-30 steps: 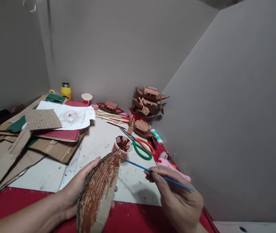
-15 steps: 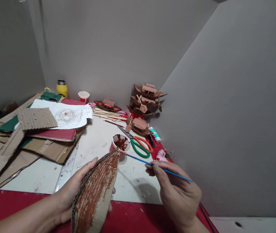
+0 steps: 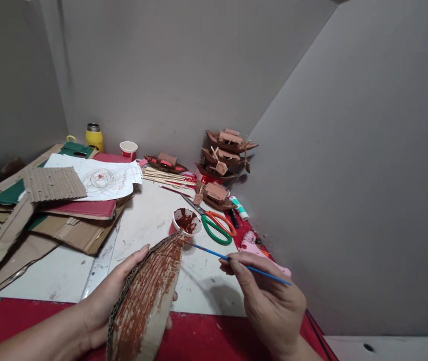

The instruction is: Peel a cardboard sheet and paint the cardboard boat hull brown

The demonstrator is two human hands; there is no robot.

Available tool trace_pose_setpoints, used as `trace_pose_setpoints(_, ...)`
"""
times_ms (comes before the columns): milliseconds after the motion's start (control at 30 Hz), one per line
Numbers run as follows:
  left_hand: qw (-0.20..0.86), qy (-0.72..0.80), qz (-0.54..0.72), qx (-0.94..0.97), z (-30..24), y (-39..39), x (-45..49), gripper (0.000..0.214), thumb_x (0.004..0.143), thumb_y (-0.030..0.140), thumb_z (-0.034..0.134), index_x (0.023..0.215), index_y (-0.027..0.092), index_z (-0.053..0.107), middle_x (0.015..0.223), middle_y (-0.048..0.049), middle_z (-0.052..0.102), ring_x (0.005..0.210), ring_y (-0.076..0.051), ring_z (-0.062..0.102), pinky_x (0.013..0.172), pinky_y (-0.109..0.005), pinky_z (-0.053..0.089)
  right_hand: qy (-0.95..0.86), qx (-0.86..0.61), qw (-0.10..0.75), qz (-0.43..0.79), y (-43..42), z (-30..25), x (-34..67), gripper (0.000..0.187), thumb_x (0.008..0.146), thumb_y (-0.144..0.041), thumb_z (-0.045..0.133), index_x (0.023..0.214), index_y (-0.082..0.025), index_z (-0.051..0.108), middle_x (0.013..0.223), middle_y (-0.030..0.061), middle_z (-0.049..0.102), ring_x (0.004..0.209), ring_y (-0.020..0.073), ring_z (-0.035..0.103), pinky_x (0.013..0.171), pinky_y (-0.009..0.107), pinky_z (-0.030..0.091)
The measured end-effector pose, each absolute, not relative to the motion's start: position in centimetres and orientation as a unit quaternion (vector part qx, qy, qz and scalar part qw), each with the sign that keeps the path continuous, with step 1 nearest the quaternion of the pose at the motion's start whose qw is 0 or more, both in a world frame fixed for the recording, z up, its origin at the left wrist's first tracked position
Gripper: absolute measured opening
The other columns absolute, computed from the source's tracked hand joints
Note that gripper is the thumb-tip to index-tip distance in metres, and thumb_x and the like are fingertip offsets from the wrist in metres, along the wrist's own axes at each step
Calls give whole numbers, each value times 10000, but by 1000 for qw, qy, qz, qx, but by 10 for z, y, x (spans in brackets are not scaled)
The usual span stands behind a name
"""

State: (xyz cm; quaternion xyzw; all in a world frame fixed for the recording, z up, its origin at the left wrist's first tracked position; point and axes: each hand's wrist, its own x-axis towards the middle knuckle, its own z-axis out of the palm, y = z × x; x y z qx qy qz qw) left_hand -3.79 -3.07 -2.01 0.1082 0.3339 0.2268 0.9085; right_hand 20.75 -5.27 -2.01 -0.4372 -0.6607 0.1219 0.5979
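Note:
My left hand [image 3: 104,296] is wrapped round a curved, boat-shaped piece of corrugated cardboard [image 3: 146,301], held upright and partly streaked with brown paint. My right hand [image 3: 270,306] pinches a thin blue paintbrush [image 3: 236,259], whose tip touches the cardboard's pointed far end. Just beyond that tip stands a small paper cup of brown paint [image 3: 185,222] on the white work sheet [image 3: 153,220].
Green and orange scissors [image 3: 216,225] lie right of the paint cup, with a glue stick [image 3: 239,208] and a pink glue gun [image 3: 259,248] near the grey wall. Finished cardboard boats [image 3: 229,155], wooden sticks [image 3: 166,176], a red cup [image 3: 128,149], a yellow flask [image 3: 94,136] and stacked cardboard [image 3: 48,210] fill the back and left.
The view has shifted slightly right. Both hands stayed close together, the brush tip moving along the cardboard's far end, and the cardboard piece has sunk a little lower in view.

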Motion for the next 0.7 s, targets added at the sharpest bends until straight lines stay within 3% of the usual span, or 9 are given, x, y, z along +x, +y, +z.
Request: trace_pose_setpoints(700,904,347,228,101,-21,-32,-37,618,795,581,560,992,10,689,766,-177,737,613,-273,698,600,-352,560,-674,-458,573,91,-52,-22,213,230,808,-61,653,960,-229,690,819,4,720,678,148,707,654,248,594)
